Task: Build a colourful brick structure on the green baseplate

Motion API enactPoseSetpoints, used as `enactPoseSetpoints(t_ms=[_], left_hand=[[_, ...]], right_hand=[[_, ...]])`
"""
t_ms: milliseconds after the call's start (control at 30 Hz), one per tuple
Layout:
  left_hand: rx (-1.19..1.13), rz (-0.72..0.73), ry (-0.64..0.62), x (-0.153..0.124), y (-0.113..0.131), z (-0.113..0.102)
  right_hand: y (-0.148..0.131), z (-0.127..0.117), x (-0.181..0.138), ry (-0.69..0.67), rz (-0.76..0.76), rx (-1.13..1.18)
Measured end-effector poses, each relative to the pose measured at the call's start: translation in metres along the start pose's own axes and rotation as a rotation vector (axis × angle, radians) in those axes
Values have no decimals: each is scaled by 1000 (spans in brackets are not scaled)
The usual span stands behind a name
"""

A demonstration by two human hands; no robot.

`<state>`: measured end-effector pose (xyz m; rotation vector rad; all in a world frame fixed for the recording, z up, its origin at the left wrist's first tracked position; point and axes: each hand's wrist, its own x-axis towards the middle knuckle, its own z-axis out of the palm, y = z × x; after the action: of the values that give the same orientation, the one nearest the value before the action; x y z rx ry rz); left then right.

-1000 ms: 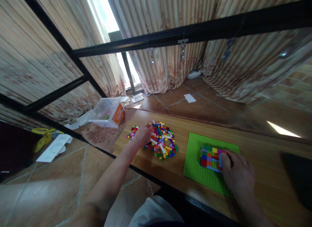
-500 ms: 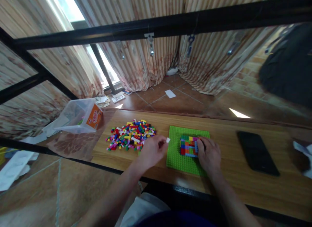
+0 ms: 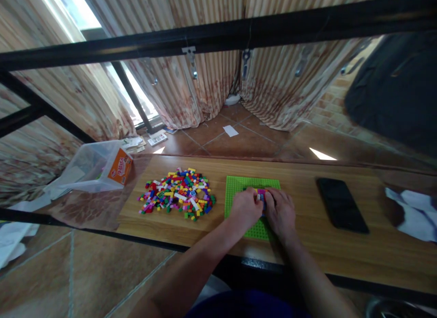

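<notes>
A green studded baseplate (image 3: 235, 185) lies on the wooden table (image 3: 300, 245). A small block of coloured bricks (image 3: 261, 192) is built on it, mostly hidden under my hands. My left hand (image 3: 246, 209) is curled over the left side of the block, fingers pressed together on a small white brick that barely shows. My right hand (image 3: 282, 213) rests on the block's right side with fingers bent against it. A pile of loose coloured bricks (image 3: 177, 195) is spread to the left of the baseplate.
A black phone (image 3: 341, 205) lies right of the baseplate, with crumpled white paper (image 3: 414, 209) farther right. A clear plastic tub with an orange label (image 3: 95, 168) sits at the table's left end. A black metal frame bar (image 3: 218, 35) crosses overhead; curtains hang behind.
My left hand left the loose pile carrying a small white brick and came right onto the block on the baseplate. My right hand stayed on the block. The view swung right.
</notes>
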<state>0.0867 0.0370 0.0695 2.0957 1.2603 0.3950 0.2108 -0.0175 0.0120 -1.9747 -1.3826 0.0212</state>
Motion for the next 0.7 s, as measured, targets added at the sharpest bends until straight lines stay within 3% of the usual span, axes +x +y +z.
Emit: enactPoseSetpoints(t_ms=[367, 700], left_hand=[[-222, 14, -41, -2, -5, 3], [-214, 18, -28, -1, -4, 2]], right_hand=[[-1, -2, 0, -4, 13, 15], [-1, 0, -1, -23, 62, 24]])
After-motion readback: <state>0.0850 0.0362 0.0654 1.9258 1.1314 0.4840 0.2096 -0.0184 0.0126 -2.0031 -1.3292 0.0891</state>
